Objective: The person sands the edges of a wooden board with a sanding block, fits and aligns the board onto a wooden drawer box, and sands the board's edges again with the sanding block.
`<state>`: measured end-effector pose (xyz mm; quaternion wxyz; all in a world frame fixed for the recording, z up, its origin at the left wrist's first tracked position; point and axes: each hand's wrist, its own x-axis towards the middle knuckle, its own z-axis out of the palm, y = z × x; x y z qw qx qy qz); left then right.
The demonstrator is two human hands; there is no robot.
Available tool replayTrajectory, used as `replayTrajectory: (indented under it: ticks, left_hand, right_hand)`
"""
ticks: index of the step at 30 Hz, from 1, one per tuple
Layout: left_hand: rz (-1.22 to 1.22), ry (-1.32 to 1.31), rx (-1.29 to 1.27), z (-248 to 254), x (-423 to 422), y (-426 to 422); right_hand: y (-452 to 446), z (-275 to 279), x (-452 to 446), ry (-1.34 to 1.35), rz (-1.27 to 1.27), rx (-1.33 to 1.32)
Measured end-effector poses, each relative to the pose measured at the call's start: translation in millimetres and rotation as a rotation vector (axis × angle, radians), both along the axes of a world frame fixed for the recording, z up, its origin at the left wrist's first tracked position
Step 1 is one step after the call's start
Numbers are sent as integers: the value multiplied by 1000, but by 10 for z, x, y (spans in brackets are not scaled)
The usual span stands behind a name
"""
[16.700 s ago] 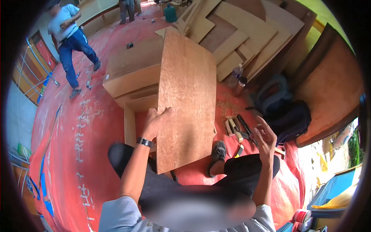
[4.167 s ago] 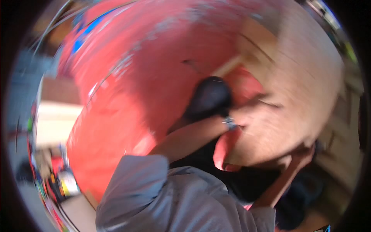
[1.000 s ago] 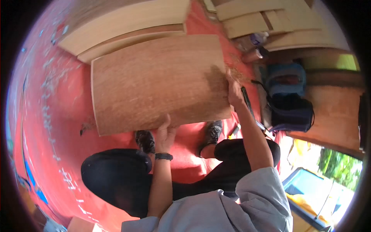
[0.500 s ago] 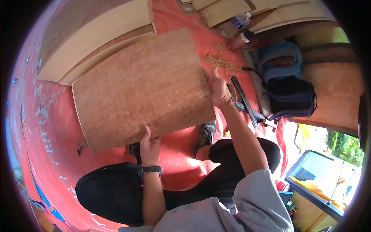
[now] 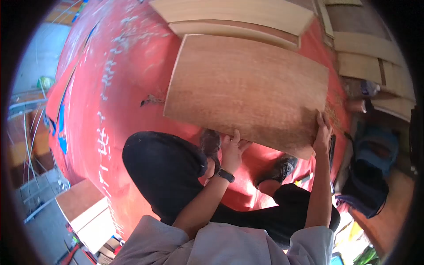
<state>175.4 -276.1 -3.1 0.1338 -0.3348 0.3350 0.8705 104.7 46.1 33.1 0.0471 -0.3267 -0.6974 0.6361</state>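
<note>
A flat rectangular wooden panel (image 5: 247, 88) is held above the red-covered floor, in front of my knees. My left hand (image 5: 232, 152) grips its near edge, with the thumb on the upper face and the other fingers partly under it. At the panel's right end, my right hand (image 5: 323, 132) is closed round the edge near the corner. Just beyond the panel's far edge stands a wooden box-like piece (image 5: 234, 15). Below the near edge, my two dark shoes show on the floor.
Stacked boards (image 5: 369, 48) lie at the upper right, near a plastic bottle (image 5: 370, 88) and a brown flask (image 5: 357, 106). A dark backpack (image 5: 364, 181) sits at the right. Another wooden box (image 5: 86, 212) is at the lower left, near thin metal rods.
The view has swung left, so the panel, both hands and the backpack appear farther right. The panel's tilt in view has changed. Both hands keep hold of it.
</note>
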Motion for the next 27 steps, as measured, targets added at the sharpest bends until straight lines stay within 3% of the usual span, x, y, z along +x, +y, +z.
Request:
replayTrajectory:
  ticks: [2,5,15,20,24,27]
  left_hand:
    - [82,8,-261,-18,19,-4]
    - [181,-8,-335,138,-63,-32]
    - [197,-5,-210,74,-149,-60]
    - [230,-32,-244,82,-134,-49]
    - [131,-68,-337,-93,-137,-113]
    - [-43,-180,-450,-136,-118,-148]
  right_hand:
    - [173,-167,14,95,76,56]
    - [107,-51,11,89,94,174]
    - [274,-255,-69,118,20,197]
    - [347,-341,-137,123,101,291]
    - [421,-471,-85,31,51,180]
    - [424,-555,-95,57,95,278]
